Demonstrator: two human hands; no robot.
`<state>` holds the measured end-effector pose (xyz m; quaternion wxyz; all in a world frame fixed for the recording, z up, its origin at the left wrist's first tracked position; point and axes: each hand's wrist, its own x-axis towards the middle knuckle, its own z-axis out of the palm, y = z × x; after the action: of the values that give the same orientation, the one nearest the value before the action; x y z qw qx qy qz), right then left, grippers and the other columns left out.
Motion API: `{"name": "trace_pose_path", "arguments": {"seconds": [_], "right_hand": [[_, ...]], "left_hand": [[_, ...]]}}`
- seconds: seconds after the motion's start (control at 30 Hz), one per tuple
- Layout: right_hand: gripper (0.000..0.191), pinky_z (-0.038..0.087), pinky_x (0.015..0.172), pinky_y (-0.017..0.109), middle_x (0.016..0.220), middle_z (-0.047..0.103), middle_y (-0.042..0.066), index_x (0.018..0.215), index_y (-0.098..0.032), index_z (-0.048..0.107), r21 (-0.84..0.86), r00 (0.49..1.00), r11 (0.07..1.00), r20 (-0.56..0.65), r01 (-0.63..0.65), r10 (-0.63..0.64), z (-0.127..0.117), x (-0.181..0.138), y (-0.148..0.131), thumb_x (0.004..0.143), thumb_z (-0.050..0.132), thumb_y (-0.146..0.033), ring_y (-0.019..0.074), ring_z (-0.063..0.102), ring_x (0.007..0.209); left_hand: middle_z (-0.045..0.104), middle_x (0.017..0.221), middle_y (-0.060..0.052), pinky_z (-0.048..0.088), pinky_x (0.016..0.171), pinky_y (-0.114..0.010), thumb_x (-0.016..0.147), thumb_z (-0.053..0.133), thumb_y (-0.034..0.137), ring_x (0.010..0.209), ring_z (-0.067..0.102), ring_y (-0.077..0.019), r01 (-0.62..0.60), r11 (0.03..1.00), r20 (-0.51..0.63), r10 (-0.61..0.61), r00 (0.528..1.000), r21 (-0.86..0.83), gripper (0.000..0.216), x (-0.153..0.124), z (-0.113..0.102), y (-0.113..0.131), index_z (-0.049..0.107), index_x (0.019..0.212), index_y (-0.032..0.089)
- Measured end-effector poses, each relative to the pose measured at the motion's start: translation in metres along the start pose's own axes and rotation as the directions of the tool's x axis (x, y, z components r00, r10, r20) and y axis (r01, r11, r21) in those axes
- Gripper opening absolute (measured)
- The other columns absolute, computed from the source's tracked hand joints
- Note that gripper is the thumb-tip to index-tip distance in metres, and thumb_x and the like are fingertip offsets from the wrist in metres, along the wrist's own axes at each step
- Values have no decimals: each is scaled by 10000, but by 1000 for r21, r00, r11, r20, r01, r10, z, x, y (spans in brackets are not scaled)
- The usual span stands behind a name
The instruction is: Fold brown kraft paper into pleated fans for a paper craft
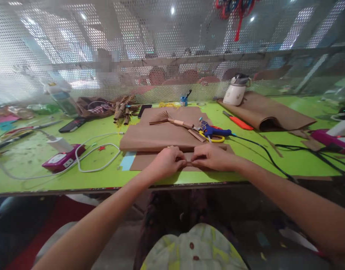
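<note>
A green table point(99, 179) runs from nine o'clock to three, its dark front edge crossing at six. Behind it a pale perforated screen point(138, 33) spans ten o'clock to two, whitest at ten. Small bright lights point(173, 10) show at twelve, between ten and eleven, and between one and two. Through the holes, near eleven and twelve, appear round reddish shapes point(157, 76), too blurred to name. A red-and-blue ornament point(237, 22) hangs at one; a pale slanting bar point(315, 73) crosses between two and three. Below the table, the floor point(122, 240) is dim grey at seven, with a red patch point(69, 221) at eight.
</note>
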<state>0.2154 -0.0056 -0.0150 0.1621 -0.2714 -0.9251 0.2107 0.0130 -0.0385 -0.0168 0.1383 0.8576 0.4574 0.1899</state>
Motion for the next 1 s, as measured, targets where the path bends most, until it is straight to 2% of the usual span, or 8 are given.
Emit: {"name": "trace_pose_path", "arguments": {"seconds": [0.13, 0.27, 0.53, 0.7, 0.83, 1.0], "right_hand": [[175, 397, 637, 250, 736, 645, 64, 812, -128, 700, -82, 997, 996, -66, 33, -39, 4, -6, 0, 847, 539, -187, 149, 568, 694], [154, 397, 638, 246, 743, 647, 65, 799, -119, 698, -95, 996, 995, -84, 34, -42, 5, -7, 2, 829, 549, -148, 148, 568, 694], [107, 401, 603, 222, 708, 661, 44, 760, -121, 694, -14, 999, 999, 16, -40, 40, 0, -3, -1, 774, 588, -131, 137, 581, 647], [111, 389, 635, 238, 759, 667, 58, 809, -129, 688, -69, 1000, 998, -30, -8, 6, 4, -3, -2, 794, 579, -130, 155, 584, 697], [154, 354, 612, 247, 738, 623, 67, 788, -122, 666, -200, 996, 979, -69, 43, -58, 11, -6, -3, 846, 527, -155, 163, 553, 698], [190, 334, 628, 262, 729, 602, 64, 743, -135, 645, -343, 992, 933, -19, 110, -124, 9, -10, -3, 867, 505, -173, 162, 526, 709]], "left_hand": [[635, 674, -31, 355, 596, -232, 782, 531, 196, 638, 537, -140, 5, 1000, 49, -4, 999, -16, 192, 2, -1, 0, 706, 715, 156], [649, 681, -28, 349, 589, -222, 757, 533, 181, 623, 545, -137, -32, 999, 74, 33, 997, -16, 186, 8, 0, -1, 718, 753, 168], [612, 593, -10, 320, 530, -213, 720, 537, 178, 540, 505, -114, -55, 998, 154, 56, 986, -12, 166, 14, 3, -3, 689, 660, 150], [651, 746, -40, 380, 631, -224, 768, 548, 194, 700, 567, -153, -112, 992, 73, 108, 991, 52, 141, 12, 6, -1, 685, 782, 162], [620, 758, -53, 391, 636, -233, 819, 521, 192, 721, 559, -157, -125, 986, 42, 121, 992, 106, 153, 7, 9, 4, 667, 789, 157], [582, 794, -66, 407, 677, -251, 846, 489, 178, 762, 541, -163, -145, 982, -7, 147, 989, 122, 161, 0, 13, 7, 638, 800, 140]]}}
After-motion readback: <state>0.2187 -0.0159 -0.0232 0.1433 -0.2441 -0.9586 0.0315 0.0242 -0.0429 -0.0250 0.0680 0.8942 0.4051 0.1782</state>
